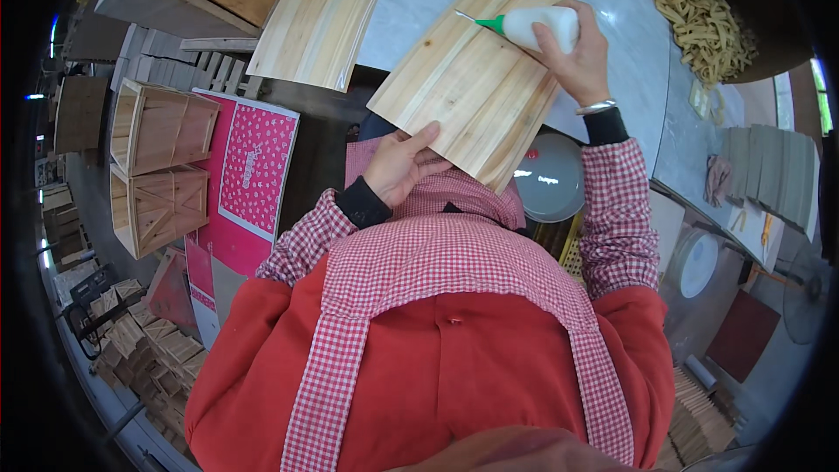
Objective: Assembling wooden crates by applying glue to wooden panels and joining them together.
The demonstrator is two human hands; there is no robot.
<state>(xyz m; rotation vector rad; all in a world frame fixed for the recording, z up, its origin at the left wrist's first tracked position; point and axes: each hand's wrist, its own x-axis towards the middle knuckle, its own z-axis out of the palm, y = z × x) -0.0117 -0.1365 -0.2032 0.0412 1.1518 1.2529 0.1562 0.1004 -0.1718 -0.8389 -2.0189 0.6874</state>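
Note:
A pale wooden panel (463,87) slants across my lap and over the near edge of the grey-white table (402,13). Its near edge is held by my left hand (406,160), thumb on top and the other fingers partly hidden underneath. In my right hand (578,57) is a white squeeze bottle of glue (535,28) with a green cap, its fingers wrapped round the body. The bottle lies nearly level above the far part of the panel. Its thin nozzle points left, close to a groove line near the panel's left edge.
Another wooden panel (325,22) overhangs the table to the left. A heap of tan strips (702,22) lies far right, near grey stacked boards (769,170). A grey round lid (549,177) sits below the table's edge. Wooden crates (166,127) stand left beside a pink board (232,223).

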